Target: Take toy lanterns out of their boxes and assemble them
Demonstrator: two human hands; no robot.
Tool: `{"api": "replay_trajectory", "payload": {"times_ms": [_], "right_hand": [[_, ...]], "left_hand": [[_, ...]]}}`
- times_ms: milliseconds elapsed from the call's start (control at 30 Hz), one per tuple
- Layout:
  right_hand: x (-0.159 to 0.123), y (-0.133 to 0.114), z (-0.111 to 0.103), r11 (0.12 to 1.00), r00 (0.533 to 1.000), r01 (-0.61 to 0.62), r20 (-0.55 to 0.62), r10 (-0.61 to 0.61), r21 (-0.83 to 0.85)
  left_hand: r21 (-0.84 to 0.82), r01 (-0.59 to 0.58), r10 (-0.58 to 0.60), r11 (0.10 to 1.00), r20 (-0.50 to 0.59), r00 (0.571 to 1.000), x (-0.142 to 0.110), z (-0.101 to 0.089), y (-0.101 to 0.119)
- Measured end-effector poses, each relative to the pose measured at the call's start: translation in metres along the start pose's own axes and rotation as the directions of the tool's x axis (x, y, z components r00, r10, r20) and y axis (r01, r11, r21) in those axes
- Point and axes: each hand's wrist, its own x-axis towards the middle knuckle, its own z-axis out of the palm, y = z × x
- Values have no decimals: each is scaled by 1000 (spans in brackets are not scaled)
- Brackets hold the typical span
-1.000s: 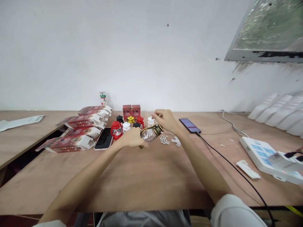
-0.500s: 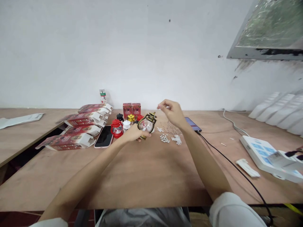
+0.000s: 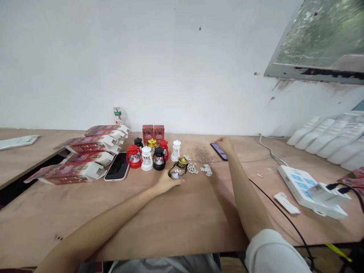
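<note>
My left hand (image 3: pixel 167 182) is closed around the base of a small bronze-and-black lantern (image 3: pixel 178 168) with a clear globe, tilted just above the table. Further right, my right hand (image 3: pixel 224 145) has its bent fingers at the far edge of a phone (image 3: pixel 218 151) with its screen lit; the fingertips are partly hidden. Several small lanterns stand left of the held one, among them a red lantern (image 3: pixel 133 156), a white lantern (image 3: pixel 147 158) and a black lantern (image 3: pixel 159 158). Between my hands lie white round pieces (image 3: pixel 192 168), clear plastic bits (image 3: pixel 206 170) and thin wire handles (image 3: pixel 202 155).
Flattened red boxes (image 3: pixel 71 172) are piled at left beside a dark-screened phone (image 3: pixel 116 167). Two upright red boxes (image 3: pixel 153 132) stand behind the lanterns. On the right are a power strip (image 3: pixel 301 182), a black cable (image 3: pixel 278 212) and a row of white packages (image 3: pixel 321 134).
My left hand has lowered the lantern toward the table, uncovering lanterns behind it. My right hand has moved right and down, to the lit phone. The view has shifted slightly.
</note>
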Motion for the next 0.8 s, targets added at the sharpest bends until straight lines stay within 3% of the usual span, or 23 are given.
{"api": "replay_trajectory", "payload": {"times_ms": [233,533,800], "right_hand": [[-5,3,24,994,999,33,7,-32,-106],[-20,9,47,955,993,76,105,-48,-285],[-21,13,56,935,980,100,195,-34,-339]], "left_hand": [[-32,81,-81,996,-3,997,-3,1,5],[-78,65,-65,995,-8,998,-3,1,6],[-100,31,-32,995,-13,999,-2,2,1]]}}
